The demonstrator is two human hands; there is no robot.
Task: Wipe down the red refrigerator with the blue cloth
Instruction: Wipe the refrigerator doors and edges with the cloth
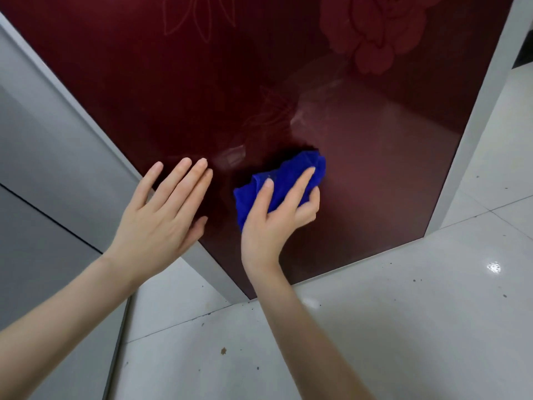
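Observation:
The red refrigerator [259, 82] fills the upper view, its glossy dark-red door printed with faint flowers. A bunched blue cloth [300, 171] lies against the lower part of that door. My right hand [277, 215] grips the cloth, fingers curled over it and thumb underneath, pressing it on the glass. My left hand [167, 209] rests flat on the door just left of the cloth, fingers straight and together, near the door's left edge.
A grey side panel [43, 168] of the refrigerator runs down the left. A pale frame strip [476, 125] borders the door on the right. Below lies a white tiled floor [403, 327] with dark specks and a brown spot [223, 350].

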